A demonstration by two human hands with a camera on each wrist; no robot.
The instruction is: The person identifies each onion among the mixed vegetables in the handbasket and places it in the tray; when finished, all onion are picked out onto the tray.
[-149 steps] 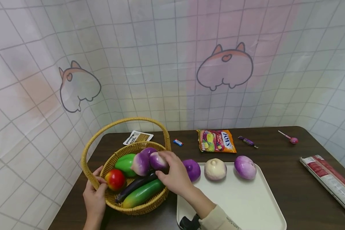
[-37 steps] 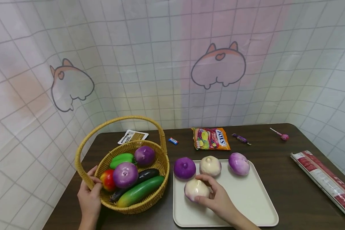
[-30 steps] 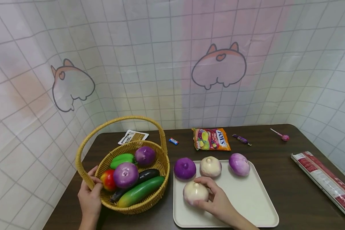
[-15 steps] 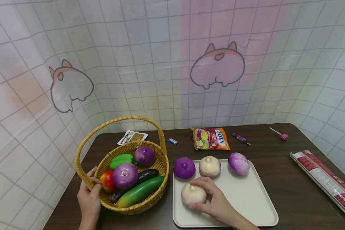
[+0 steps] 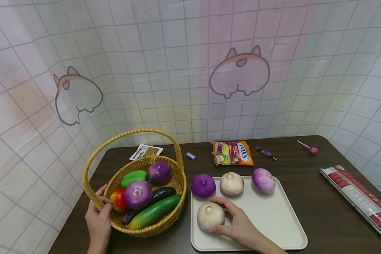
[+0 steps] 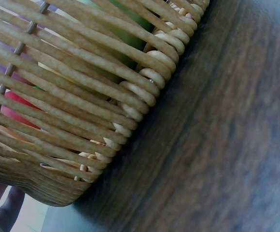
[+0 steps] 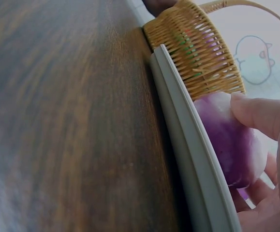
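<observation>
Toward the right edge of the tabletop [image 5: 315,197], room runs between tray [image 5: 270,215] and long packet [image 5: 358,195]; leftward, the basket handle [image 5: 143,130] obstructs, clearance beneath hard to judge.

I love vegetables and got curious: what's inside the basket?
The basket holds a green pepper, two round purple vegetables, a red fruit, a dark eggplant and a long green vegetable. The front purple one covers part of the eggplant; anything beneath is hidden.

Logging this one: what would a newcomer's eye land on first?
Probably the tall-handled wicker basket, filled with bright produce at the left of the dark table, its left side held by the left hand. Next, the right hand gripping a cream-and-purple round vegetable near the left edge of the white tray. Behind, two cartoon corgi rumps mark the gridded backdrop.
</observation>
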